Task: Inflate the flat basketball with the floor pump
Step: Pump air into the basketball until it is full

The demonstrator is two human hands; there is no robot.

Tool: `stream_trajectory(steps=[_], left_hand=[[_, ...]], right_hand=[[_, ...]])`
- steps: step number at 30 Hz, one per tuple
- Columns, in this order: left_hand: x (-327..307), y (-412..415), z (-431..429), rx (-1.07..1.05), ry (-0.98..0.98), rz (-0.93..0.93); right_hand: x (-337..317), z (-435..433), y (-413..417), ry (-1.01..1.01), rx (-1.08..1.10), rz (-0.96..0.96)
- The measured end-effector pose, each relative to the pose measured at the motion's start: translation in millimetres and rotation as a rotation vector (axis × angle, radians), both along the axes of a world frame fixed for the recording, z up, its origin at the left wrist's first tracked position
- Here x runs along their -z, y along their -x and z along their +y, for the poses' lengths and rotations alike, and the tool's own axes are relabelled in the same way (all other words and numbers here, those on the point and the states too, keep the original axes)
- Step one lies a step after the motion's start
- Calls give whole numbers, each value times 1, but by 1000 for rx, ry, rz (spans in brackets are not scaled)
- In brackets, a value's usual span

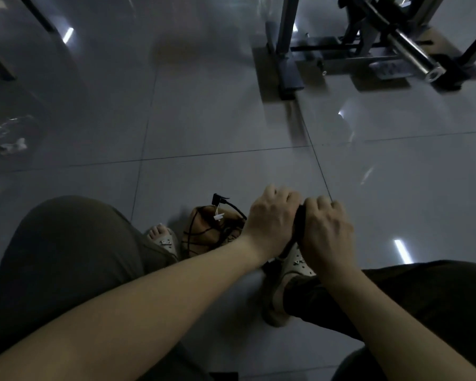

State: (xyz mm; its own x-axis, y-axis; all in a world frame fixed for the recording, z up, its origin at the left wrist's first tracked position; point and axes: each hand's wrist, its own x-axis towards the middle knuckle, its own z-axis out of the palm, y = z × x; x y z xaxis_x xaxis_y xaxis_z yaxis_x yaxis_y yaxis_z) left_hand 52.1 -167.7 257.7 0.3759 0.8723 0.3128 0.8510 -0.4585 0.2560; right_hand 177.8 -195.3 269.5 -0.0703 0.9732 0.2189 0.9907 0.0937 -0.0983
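Basketball: I see the flat basketball [204,232], brown with black seams, slumped on the tiled floor [204,119] between my two sandalled feet, just left of and below my hands.
Pump: the black pump handle [300,221] sits under both fists; a black hose [232,206] arcs from it over the ball's top, a small white tag hanging on it.
Left hand: my left hand [272,220] is clamped over the handle, knuckles up, forearm crossing from the lower left.
Right hand: my right hand [324,229] is wrapped round the same handle, touching the left.
Right foot: my right sandal [291,268] sits directly under the hands.
Writing: small raised lettering on both sandal straps, too blurred for me to read.
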Motion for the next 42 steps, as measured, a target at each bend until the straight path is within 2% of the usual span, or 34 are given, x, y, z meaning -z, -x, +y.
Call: stream_trajectory(steps=[7, 13, 18, 20, 23, 26, 30, 35, 42], left_hand=[[56, 5, -5, -19, 133, 162], [65, -1, -10, 1, 258, 298], [50, -5, -4, 52, 362, 279], [35, -3, 2, 43, 340, 262], [-8, -1, 18, 42, 228, 124], [-64, 4, 36, 130, 168, -33], [-90, 11, 43, 274, 135, 1], [-19, 1, 12, 68, 125, 81], [36, 9, 0, 76, 239, 187]], right_hand=[[54, 1, 5, 280, -49, -107], [57, -1, 5, 455, -52, -123], [45, 2, -1, 522, 7, 47], [35, 4, 0, 476, 48, 130], [-2, 14, -2, 226, 75, 209], [-52, 21, -16, 14, 2, 287], [-68, 16, -23, -114, -107, 241], [-13, 13, -6, 112, 2, 48], [19, 15, 3, 429, -96, -81]])
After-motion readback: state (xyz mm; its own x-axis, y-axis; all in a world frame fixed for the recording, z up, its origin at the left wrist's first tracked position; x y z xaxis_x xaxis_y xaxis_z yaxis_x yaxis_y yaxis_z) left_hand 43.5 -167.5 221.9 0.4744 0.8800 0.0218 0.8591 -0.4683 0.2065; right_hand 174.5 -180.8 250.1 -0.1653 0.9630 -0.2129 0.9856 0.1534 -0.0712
